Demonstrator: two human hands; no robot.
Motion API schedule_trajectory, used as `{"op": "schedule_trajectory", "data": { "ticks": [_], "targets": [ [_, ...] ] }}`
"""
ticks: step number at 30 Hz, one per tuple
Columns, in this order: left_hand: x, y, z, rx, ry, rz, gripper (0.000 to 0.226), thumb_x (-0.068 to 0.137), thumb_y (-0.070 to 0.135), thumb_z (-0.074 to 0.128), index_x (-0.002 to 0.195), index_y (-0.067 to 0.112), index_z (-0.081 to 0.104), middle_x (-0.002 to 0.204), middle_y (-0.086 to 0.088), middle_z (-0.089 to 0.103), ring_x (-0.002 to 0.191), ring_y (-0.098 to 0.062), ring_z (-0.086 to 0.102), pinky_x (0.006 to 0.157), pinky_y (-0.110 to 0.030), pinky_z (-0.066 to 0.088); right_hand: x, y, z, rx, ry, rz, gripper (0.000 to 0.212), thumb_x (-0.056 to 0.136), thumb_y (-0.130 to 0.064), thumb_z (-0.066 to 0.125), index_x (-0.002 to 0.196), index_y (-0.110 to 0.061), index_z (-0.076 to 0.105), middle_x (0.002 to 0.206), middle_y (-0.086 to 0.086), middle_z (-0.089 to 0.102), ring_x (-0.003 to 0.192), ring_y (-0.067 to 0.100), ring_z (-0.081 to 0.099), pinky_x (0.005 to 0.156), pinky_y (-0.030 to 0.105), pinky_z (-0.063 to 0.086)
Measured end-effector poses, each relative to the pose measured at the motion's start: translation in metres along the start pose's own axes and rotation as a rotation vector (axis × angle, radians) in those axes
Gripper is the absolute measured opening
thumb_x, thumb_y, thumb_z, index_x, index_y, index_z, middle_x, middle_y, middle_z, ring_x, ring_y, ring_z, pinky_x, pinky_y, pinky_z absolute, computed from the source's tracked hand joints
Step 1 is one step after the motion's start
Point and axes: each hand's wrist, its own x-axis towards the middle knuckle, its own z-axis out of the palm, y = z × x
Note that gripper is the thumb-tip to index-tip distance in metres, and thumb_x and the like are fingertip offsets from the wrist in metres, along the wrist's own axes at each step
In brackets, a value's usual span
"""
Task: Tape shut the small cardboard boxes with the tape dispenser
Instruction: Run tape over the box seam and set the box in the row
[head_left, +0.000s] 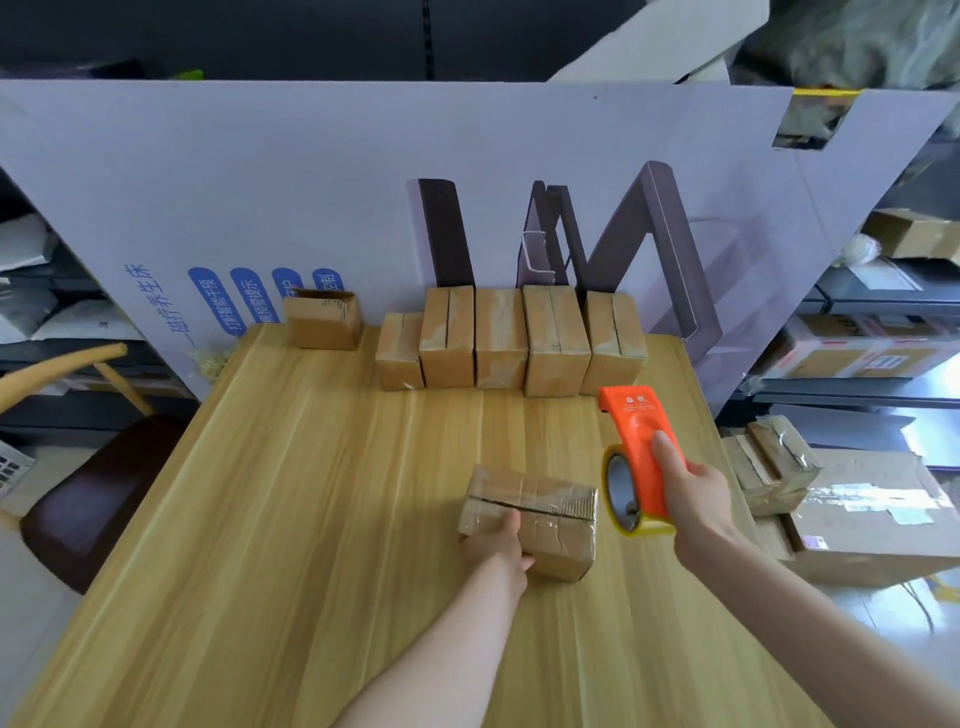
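Note:
A small cardboard box (545, 514) lies on the wooden table (291, 493) near the middle, its top seam showing as a dark slit. My left hand (501, 543) grips its near left corner. My right hand (696, 493) holds the orange tape dispenser (636, 441) just right of the box, with its yellow-edged tape roll (623, 493) close to the box's right end. Several more small boxes (509, 340) stand in a row at the table's far edge. One open box (323, 319) stands apart to their left.
A large white printed cardboard sheet (363, 208) stands upright behind the table. To the right, beside the table, small boxes (774, 467) lie on a bigger carton (872, 525). A dark chair (98, 488) is at the left. Shelves with parcels (857, 343) fill the right background.

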Motion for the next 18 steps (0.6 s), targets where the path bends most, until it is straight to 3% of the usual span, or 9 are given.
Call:
{"op": "schedule_trajectory", "data": {
  "ticks": [2,4,6,8,10,12,15,18],
  "targets": [
    [0.006,0.010,0.030,0.051,-0.050,0.002,0.041,0.090,0.023,0.066,0.122,0.002,0.052,0.108,-0.003,0.059,0.093,-0.028,0.062,0.082,-0.041,0.058,0.019,-0.013,-0.013,0.030,-0.005,-0.024,0.042,0.092,-0.044,0.059,0.080,-0.004,0.063,0.074,0.009,0.060,0.067,0.022,0.055,0.061,0.031,0.043],
    [0.017,0.020,0.060,0.213,-0.129,0.065,0.050,0.094,0.025,0.060,0.136,0.004,0.043,0.130,-0.009,0.055,0.112,-0.029,0.060,0.084,-0.037,0.057,0.037,-0.022,-0.025,0.052,-0.008,-0.056,0.040,0.093,-0.043,0.058,0.076,-0.007,0.061,0.072,0.007,0.060,0.065,0.021,0.054,0.062,0.031,0.043],
    [0.033,0.025,0.089,0.351,-0.092,0.128,0.066,0.096,0.029,0.056,0.151,0.017,0.023,0.147,-0.007,0.039,0.130,-0.026,0.046,0.100,-0.032,0.047,0.056,-0.026,-0.037,0.058,-0.011,-0.079,0.038,0.093,-0.043,0.058,0.072,-0.011,0.060,0.070,0.006,0.058,0.062,0.019,0.053,0.060,0.030,0.042],
    [0.046,0.034,0.120,0.381,-0.101,0.171,0.072,0.095,0.028,0.056,0.153,0.030,0.013,0.153,-0.002,0.030,0.136,-0.023,0.038,0.108,-0.032,0.038,0.075,-0.025,-0.047,0.059,-0.009,-0.092,0.039,0.092,-0.043,0.059,0.072,-0.011,0.060,0.069,0.007,0.058,0.061,0.020,0.052,0.062,0.031,0.042],
    [0.050,0.044,0.142,0.437,-0.147,0.196,0.072,0.096,0.025,0.056,0.153,0.029,0.012,0.154,-0.002,0.028,0.136,-0.024,0.036,0.109,-0.034,0.037,0.091,-0.023,-0.054,0.041,-0.019,-0.115,0.039,0.092,-0.043,0.059,0.072,-0.010,0.061,0.069,0.007,0.058,0.062,0.021,0.052,0.063,0.031,0.042],
    [0.058,0.053,0.161,0.550,-0.142,0.292,0.073,0.096,0.024,0.055,0.153,0.025,0.010,0.154,-0.006,0.027,0.136,-0.026,0.037,0.108,-0.036,0.039,0.102,-0.022,-0.059,0.018,-0.036,-0.137,0.039,0.092,-0.042,0.059,0.070,-0.009,0.059,0.068,0.008,0.057,0.061,0.021,0.051,0.061,0.031,0.041],
    [0.066,0.065,0.192,0.660,-0.174,0.293,0.075,0.096,0.025,0.054,0.154,0.022,0.006,0.155,-0.009,0.025,0.137,-0.029,0.035,0.106,-0.038,0.040,0.110,-0.024,-0.063,0.028,-0.063,-0.154,0.039,0.095,-0.037,0.057,0.068,-0.008,0.057,0.057,0.006,0.056,0.045,0.016,0.051,0.047,0.026,0.042],
    [0.070,0.077,0.214,0.467,-0.200,0.149,0.064,0.099,0.027,0.049,0.151,0.011,0.016,0.153,-0.012,0.029,0.133,-0.028,0.043,0.088,-0.033,0.053,0.114,-0.032,-0.062,0.046,-0.077,-0.168,0.039,0.096,-0.031,0.055,0.066,-0.007,0.056,0.049,0.004,0.054,0.036,0.013,0.050,0.033,0.021,0.041]
  ]
}}
